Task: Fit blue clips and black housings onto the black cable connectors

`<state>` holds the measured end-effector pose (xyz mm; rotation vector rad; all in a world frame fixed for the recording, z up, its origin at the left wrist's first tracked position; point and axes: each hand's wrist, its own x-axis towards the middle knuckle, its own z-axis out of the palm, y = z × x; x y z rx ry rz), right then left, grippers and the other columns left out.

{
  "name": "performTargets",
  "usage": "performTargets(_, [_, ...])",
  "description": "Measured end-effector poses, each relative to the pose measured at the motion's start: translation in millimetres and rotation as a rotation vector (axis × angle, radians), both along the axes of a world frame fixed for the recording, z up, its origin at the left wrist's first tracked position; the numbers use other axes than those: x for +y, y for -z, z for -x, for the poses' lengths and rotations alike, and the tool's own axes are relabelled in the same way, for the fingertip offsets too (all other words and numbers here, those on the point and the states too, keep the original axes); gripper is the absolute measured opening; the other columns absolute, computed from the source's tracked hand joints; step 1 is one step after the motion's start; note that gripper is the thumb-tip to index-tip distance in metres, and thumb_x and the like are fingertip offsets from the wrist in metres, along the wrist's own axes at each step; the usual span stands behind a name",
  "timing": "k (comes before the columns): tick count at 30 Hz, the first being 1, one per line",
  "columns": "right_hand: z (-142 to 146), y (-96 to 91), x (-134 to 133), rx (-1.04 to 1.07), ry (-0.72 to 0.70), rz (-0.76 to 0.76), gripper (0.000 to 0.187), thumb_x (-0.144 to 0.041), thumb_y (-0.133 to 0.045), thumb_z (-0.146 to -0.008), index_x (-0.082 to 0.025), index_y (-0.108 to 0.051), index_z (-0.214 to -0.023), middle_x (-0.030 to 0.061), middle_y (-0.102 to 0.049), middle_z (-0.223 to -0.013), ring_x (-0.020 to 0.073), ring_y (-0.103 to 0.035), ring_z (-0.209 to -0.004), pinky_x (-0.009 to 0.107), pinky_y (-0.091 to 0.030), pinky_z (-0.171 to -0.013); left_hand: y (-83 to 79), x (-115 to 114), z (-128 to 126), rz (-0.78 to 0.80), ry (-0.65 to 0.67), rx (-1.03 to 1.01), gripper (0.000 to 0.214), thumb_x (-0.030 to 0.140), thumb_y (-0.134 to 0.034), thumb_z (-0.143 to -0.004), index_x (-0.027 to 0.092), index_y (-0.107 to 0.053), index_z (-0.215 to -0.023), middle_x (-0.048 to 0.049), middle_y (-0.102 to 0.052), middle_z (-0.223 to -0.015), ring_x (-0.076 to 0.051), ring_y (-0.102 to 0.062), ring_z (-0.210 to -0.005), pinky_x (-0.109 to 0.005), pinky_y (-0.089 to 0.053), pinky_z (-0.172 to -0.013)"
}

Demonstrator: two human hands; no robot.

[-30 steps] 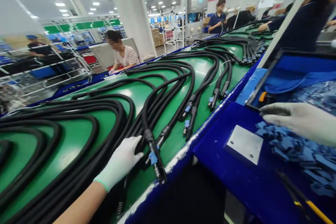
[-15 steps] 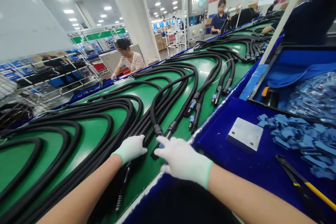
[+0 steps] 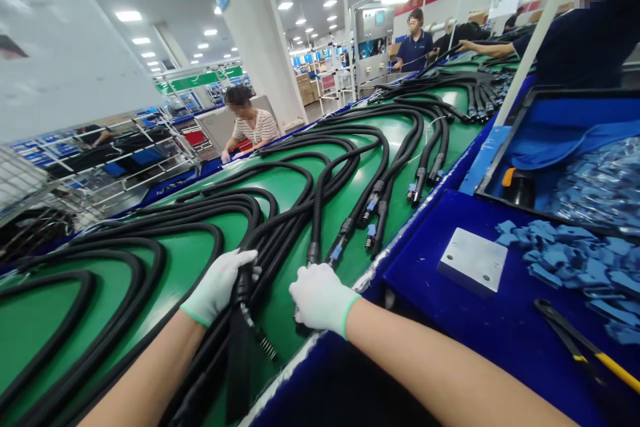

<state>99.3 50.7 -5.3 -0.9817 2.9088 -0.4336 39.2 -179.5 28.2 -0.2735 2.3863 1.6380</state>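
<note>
My left hand (image 3: 220, 285), in a white glove, is closed around a black corrugated hose (image 3: 244, 283) close to its end. Below the fingers a fitting with a metal spring (image 3: 267, 347) sticks out toward the lower right. My right hand (image 3: 323, 297), also gloved, is wrapped round the end of another black hose (image 3: 316, 217) near the table's front edge. Its fingertips and most of that hose end are hidden. Just behind it lies a hose end with a blue clip (image 3: 336, 253). Both hands are over the green tabletop (image 3: 177, 293).
Many looped black hoses cover the long table. On the blue surface at right are a metal block (image 3: 473, 259), a pile of blue clips (image 3: 575, 267) and yellow-handled pliers (image 3: 575, 337). A black-rimmed bin (image 3: 487, 177) stands behind. Co-workers (image 3: 253, 123) are along the table.
My left hand has moved left and now grips a hose, with its spring end swung to the right. My right hand's extended fingers have closed round a hose end. The view has shifted slightly.
</note>
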Motion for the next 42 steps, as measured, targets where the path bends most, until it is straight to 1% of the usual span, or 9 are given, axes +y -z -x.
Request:
performTargets(3, [-10,-4.5,18,-0.013,0.056,0.137,0.037,-0.031,-0.066,-0.086,-0.014,-0.069,-0.118,0.0177,-0.067,-0.116,0.0355,-0.064,-0.108,0.050,-0.053,-0.091,-8.4,15,-4,-0.207,-0.132,0.111,0.031,0.042,-0.072,-0.081,0.016,-0.059,-0.090,-0.0022,-0.062,-0.074,-0.014,-0.062,-0.063,-0.026,-0.054,-0.061])
performTargets(6, [-33,-9.1,39,-0.419,0.065,0.660,0.053,-0.036,-0.059,-0.093,-0.017,-0.056,-0.142,0.0131,-0.066,-0.129,0.0259,-0.065,-0.113,0.039,-0.052,-0.098,-12.6,46,-9,-0.372,-0.202,0.266,0.029,0.041,-0.072,-0.083,0.018,-0.058,-0.094,0.0016,-0.057,-0.077,-0.011,-0.059,-0.068,-0.024,-0.055,-0.069])
performTargets(12, [-85,-4.2,70,-1.103,0.170,1.356,0.056,-0.026,-0.074,-0.070,-0.019,-0.060,-0.124,0.0008,-0.067,-0.095,0.0116,-0.061,-0.061,0.025,-0.049,-0.056,-22.2,109,-23,-0.380,-0.152,0.416,0.033,0.047,-0.072,-0.086,0.019,-0.061,-0.102,0.0004,-0.060,-0.083,-0.016,-0.062,-0.076,-0.034,-0.058,-0.083])
performTargets(16, [-110,-5.9,116,-0.860,0.353,1.238,0.037,-0.013,-0.067,-0.067,-0.018,-0.068,-0.103,-0.0074,-0.055,-0.069,0.0065,-0.044,-0.050,0.020,-0.034,-0.047,-29.0,126,-49,0.161,-0.033,0.650,0.042,0.046,-0.072,-0.087,0.021,-0.067,-0.120,-0.0100,-0.068,-0.120,-0.033,-0.061,-0.120,-0.054,-0.040,-0.117])
performTargets(22, [-162,-44.4,190,-0.709,0.362,0.831,0.023,-0.020,-0.074,-0.071,-0.022,-0.070,-0.094,-0.0085,-0.060,-0.069,0.0099,-0.053,-0.059,0.019,-0.038,-0.052,7.9,158,-89,0.385,1.043,1.014,0.033,0.025,-0.066,-0.090,0.043,-0.075,-0.115,0.0005,-0.077,-0.111,-0.026,-0.074,-0.101,-0.040,-0.059,-0.100])
performTargets(25, [-193,-49.1,222,-0.553,0.586,0.662,0.023,-0.042,-0.074,-0.083,-0.023,-0.070,-0.095,-0.0036,-0.068,-0.077,0.0151,-0.062,-0.069,0.023,-0.045,-0.061,26.5,190,-100,0.283,0.997,0.811,0.024,0.034,-0.062,-0.092,0.043,-0.076,-0.109,-0.0001,-0.079,-0.104,-0.025,-0.076,-0.088,-0.032,-0.066,-0.078])
performTargets(31, [-237,2.4,284,-0.064,1.282,-0.124,0.010,-0.022,-0.067,-0.083,-0.015,-0.065,-0.090,0.0170,-0.066,-0.102,0.0313,-0.062,-0.096,0.040,-0.045,-0.082,14.3,254,-110,0.320,0.734,0.436,0.030,0.057,-0.067,-0.083,0.036,-0.081,-0.100,0.0000,-0.080,-0.110,-0.035,-0.072,-0.112,-0.048,-0.057,-0.106])
performTargets(38, [-234,-0.9,281,-0.229,1.204,0.635,0.009,-0.018,-0.048,-0.090,-0.022,-0.048,-0.082,-0.0022,-0.056,-0.068,0.0159,-0.056,-0.061,0.027,-0.038,-0.056,-26.3,298,-101,0.080,0.734,0.212,0.037,0.047,-0.072,-0.083,0.026,-0.079,-0.112,-0.0040,-0.078,-0.118,-0.031,-0.071,-0.115,-0.039,-0.057,-0.102])
performTargets(42, [-222,-26.1,256,-0.099,0.870,0.771,0.037,-0.002,-0.045,-0.078,-0.022,-0.065,-0.102,0.0035,-0.071,-0.098,0.0222,-0.069,-0.096,0.034,-0.054,-0.086,-39.8,301,-99,0.013,0.676,0.146,0.040,0.043,-0.075,-0.083,0.022,-0.078,-0.117,-0.0058,-0.080,-0.112,-0.030,-0.074,-0.104,-0.037,-0.060,-0.093])
